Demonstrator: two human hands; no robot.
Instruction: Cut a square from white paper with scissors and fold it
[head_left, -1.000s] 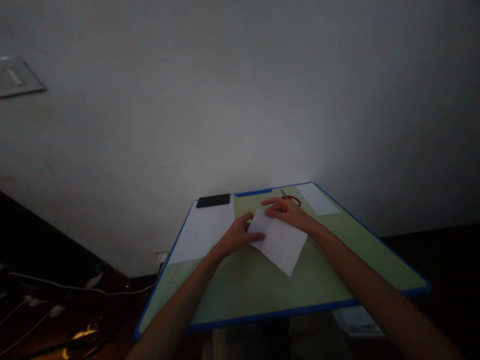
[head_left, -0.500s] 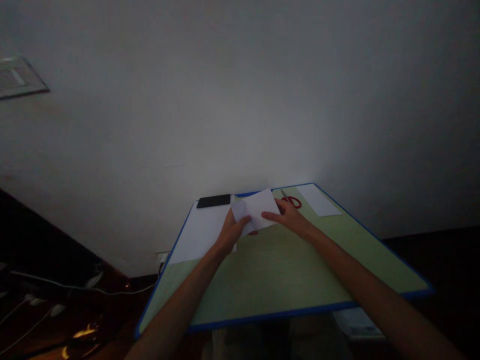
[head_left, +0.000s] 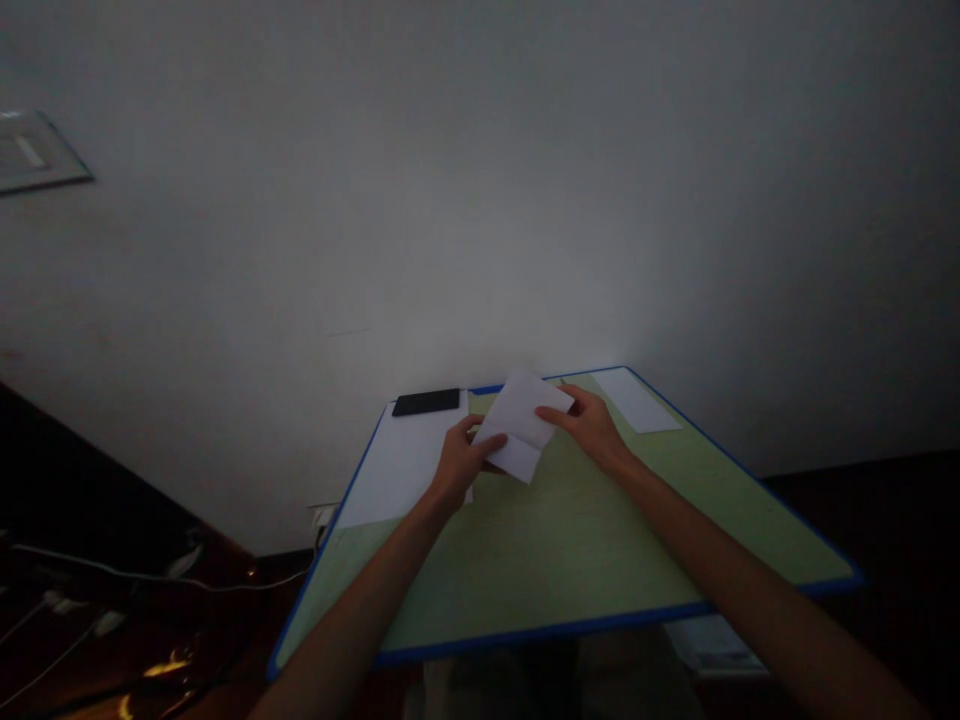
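Note:
A folded white sheet of paper [head_left: 523,410] is held up over the table between both hands, with a crease across its lower part. My left hand [head_left: 461,455] pinches its lower left edge, thumb on top and fingers underneath. At the right edge, my right hand [head_left: 589,425] grips the paper between thumb and fingers. The scissors behind my right hand are almost wholly hidden; only a bit of the blade tip [head_left: 563,381] shows.
The green table [head_left: 570,560] has a blue rim and stands against a pale wall. On its left lies a large white sheet [head_left: 394,465] with a black flat device [head_left: 426,402] on its far end. A white paper strip [head_left: 637,400] lies at the far right. Cables run along the floor at left.
The paper has been turned clockwise, so its creased end now points down toward me. My right hand has shifted slightly right and now covers the scissors' red handles.

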